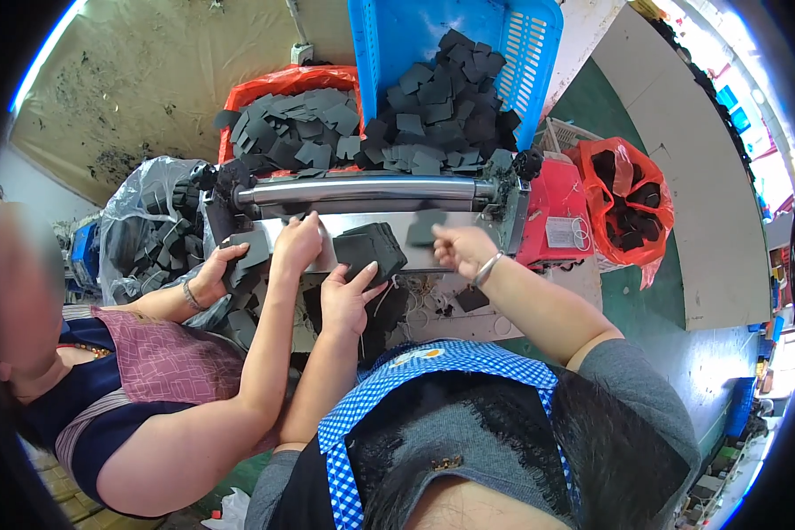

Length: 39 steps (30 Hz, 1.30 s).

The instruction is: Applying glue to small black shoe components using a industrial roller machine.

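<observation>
My left hand point(346, 299) grips a stack of thin black square pieces point(373, 250) from below, thumb on top, in front of the machine's steel plate point(340, 223). To its right, my right hand point(465, 251) pinches one black square piece point(426, 227) by its near corner. That piece is over the plate, close to the long steel roller point(362, 192). I cannot tell whether the piece touches the plate.
A co-worker on my left holds black pieces point(249, 251) at the same machine. Behind the roller, a blue basket point(540, 53) and a red bag point(278, 84) hold heaps of black pieces. More fill a clear bag point(124, 208) at left and a red bag point(596, 159) at right.
</observation>
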Tool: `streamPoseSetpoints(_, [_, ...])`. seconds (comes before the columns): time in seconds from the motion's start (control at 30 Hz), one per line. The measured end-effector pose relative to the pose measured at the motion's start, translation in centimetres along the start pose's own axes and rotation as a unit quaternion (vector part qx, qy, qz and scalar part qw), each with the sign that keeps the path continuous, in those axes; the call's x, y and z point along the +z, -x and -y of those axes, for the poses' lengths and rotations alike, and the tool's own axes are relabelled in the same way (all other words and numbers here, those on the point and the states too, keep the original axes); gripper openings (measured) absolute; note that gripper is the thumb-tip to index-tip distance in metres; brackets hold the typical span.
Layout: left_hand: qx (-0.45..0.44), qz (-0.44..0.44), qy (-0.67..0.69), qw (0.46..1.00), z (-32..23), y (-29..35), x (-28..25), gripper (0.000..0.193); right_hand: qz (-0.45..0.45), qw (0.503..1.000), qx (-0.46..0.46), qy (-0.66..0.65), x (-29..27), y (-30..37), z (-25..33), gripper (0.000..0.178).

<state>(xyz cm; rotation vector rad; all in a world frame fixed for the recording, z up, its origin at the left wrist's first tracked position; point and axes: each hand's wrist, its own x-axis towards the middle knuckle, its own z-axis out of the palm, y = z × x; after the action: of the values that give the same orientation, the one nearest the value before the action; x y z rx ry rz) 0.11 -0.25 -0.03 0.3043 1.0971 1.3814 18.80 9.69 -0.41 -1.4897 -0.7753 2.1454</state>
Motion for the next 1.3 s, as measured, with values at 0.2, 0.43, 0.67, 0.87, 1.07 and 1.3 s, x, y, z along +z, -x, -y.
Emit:
streamPoseSetpoints(0.2, [0.007,-0.002,-0.025,1.000,0.2,0.2,0.0,0.022,0.144,0.985,-0.044,0.084,1.9,2.0,-0.8,0.016])
streamPoseSetpoints(0.43, [0.012,-0.027,-0.014,0.999,0.1,-0.1,-0.1,0.016,-0.014,0.998,-0.023,-0.052,-1.2,-1.1,0.7,0.016])
streamPoseSetpoints(0.67, [0.014,-0.013,-0.041,0.999,0.1,0.1,0.2,0.015,0.124,0.989,-0.043,0.072,2.2,2.4,-0.2,0.015])
streamPoseSetpoints(0.87, [-0.013,0.015,0.009,1.000,-0.2,0.5,0.4,0.016,0.161,0.987,0.007,-0.031,2.1,2.0,-0.4,0.017])
streamPoseSetpoints(1.07, [-0.004,-0.003,0.032,0.999,-0.3,0.3,0.2,0.020,0.151,0.975,0.017,-0.163,0.7,0.8,-0.7,0.018])
streamPoseSetpoints(1.3, [0.001,-0.023,-0.018,1.000,0.1,-0.2,-0.5,0.018,-0.007,0.998,-0.070,0.006,1.6,1.4,1.0,0.018])
